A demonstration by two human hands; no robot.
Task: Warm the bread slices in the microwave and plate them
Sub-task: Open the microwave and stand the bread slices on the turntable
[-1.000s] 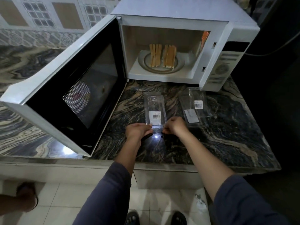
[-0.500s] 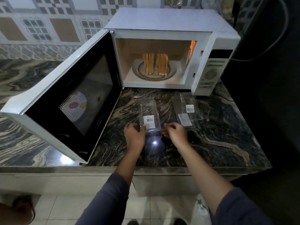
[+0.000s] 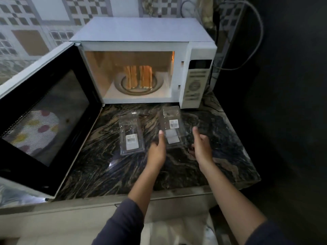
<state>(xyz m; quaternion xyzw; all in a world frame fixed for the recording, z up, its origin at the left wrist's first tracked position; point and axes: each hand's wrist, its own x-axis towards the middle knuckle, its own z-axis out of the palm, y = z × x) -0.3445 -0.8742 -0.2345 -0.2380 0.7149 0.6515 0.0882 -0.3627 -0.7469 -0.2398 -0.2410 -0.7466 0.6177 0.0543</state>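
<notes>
Microwave door: swung fully open to the left, dark mesh window. Microwave: white, at the back of the marbled desk, cavity lit. Bread slices: several, standing on edge in two close groups on the round turntable inside the cavity; judged light, soft and easily crushed or torn, possibly hot, so best taken by the flat faces of a group from both sides with gentle pressure and lifted straight up over the turntable rim. Left clear tray: transparent plastic, labelled, lying flat on the desk in front of the oven; judged light, thin and slippery, likely to skid if nudged. Left hand: open, holding nothing, fingers extended beside the right clear tray, whether touching its edge cannot be told. Right hand: open and empty, just right of that tray. Both trays empty; no slice plated yet.
</notes>
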